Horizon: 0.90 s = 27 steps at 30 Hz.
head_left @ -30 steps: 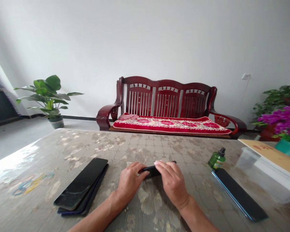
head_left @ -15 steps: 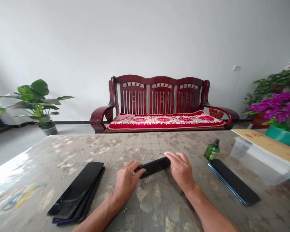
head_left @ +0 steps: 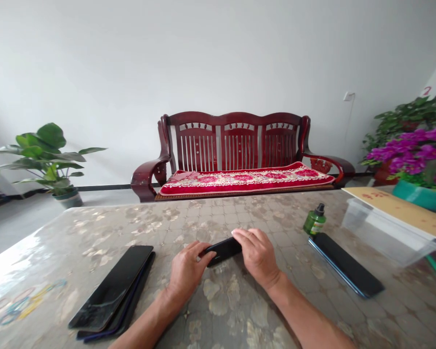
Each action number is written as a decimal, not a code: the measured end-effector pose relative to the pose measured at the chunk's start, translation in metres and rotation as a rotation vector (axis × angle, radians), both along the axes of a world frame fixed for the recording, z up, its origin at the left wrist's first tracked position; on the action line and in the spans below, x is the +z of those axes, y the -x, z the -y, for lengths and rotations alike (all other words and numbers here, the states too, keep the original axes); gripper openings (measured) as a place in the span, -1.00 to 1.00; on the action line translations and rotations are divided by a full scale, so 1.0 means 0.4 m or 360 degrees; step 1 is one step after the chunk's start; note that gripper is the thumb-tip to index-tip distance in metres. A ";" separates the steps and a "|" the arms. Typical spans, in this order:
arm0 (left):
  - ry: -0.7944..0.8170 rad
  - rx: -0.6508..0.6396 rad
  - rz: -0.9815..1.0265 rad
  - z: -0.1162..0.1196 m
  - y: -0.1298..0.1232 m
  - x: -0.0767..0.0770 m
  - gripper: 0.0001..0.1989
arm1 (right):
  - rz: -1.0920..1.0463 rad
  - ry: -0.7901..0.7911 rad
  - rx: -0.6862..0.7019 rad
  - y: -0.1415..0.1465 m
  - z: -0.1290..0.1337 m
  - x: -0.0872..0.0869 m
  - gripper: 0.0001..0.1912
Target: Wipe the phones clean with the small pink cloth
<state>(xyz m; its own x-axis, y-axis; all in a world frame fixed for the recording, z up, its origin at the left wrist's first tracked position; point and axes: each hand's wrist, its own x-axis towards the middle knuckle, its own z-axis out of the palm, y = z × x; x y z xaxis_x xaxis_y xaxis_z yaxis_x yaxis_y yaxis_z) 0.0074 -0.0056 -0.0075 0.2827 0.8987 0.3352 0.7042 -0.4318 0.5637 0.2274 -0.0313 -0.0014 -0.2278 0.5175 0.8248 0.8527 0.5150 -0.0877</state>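
A black smartphone (head_left: 223, 251) is held sideways just over the table, tilted with its right end higher. My left hand (head_left: 189, 268) grips its left end between thumb and fingers. At the other end my right hand (head_left: 257, 254) is closed on the phone, its fingers over the upper right edge and covering that corner. To the left lies a stack of dark phones (head_left: 112, 286), the top one with its black screen up. On the right rest more stacked phones (head_left: 345, 264) with a blue edge showing.
A green pump bottle (head_left: 315, 220) stands behind the right-hand phones. Beside it are a clear plastic box (head_left: 378, 232) with a tan board on top and a teal pot (head_left: 421, 195) of purple flowers. Coloured rubber bands (head_left: 29, 303) lie at left. Beyond the table stands a wooden bench (head_left: 240, 140).
My right hand has slid left along the phone, covering more of its right end. My left hand keeps its grip. The whole view has shifted slightly.
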 end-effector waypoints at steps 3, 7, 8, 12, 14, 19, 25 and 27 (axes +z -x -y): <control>-0.0002 -0.0007 -0.0010 -0.004 0.001 -0.002 -0.83 | -0.0147 0.0006 -0.0101 -0.046 -0.013 -0.007 -0.62; -0.0026 -0.0011 -0.0001 -0.003 0.001 -0.002 -0.83 | -0.0386 0.0053 -0.0139 -0.056 -0.024 -0.020 -0.62; -0.0030 -0.0012 0.0000 -0.002 0.001 -0.001 -0.83 | -0.0452 0.0066 -0.0159 -0.055 -0.027 -0.024 -0.64; -0.0020 -0.0009 0.0002 0.002 -0.002 0.005 -0.83 | -0.0745 0.0165 -0.0274 -0.056 -0.039 -0.051 -0.71; -0.0014 -0.0010 -0.0006 0.003 -0.003 0.005 -0.83 | -0.0895 0.0265 -0.0322 -0.061 -0.046 -0.068 -0.71; -0.0043 -0.0004 -0.0037 -0.001 0.000 -0.004 -0.82 | -0.1180 0.0566 -0.0307 -0.067 -0.053 -0.107 -0.68; -0.0041 0.0010 -0.0060 0.000 0.003 -0.003 -0.84 | -0.1230 0.0665 -0.0219 -0.068 -0.054 -0.114 -0.70; -0.0047 0.0011 -0.0065 0.002 0.002 -0.002 -0.85 | -0.1283 0.0630 -0.0202 -0.067 -0.054 -0.101 -0.66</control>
